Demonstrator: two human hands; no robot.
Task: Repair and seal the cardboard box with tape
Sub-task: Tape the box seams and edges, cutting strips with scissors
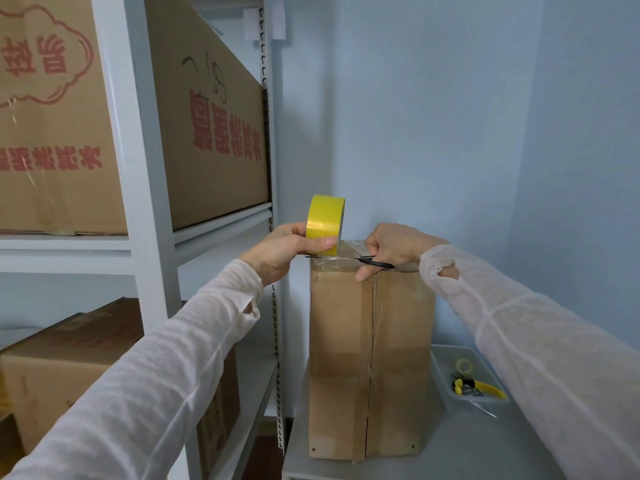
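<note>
So the cardboard box (346, 341) is standing tall on the grey counter (450, 455), with a taped seam running down the side that faces the camera. At the box's top left corner, the left grip (277, 252) is wrapped round an upright yellow tape roll (323, 220), thumb across its face. The right grip (391, 245) sits at the box's top front edge, clenched on black-handled scissors (367, 260). The blades point left along that edge toward the roll. Right of the box there's a clear bin (446, 358) holding a yellow-handled tool (481, 388). White shelving (149, 202) stands to the box's left.
</note>
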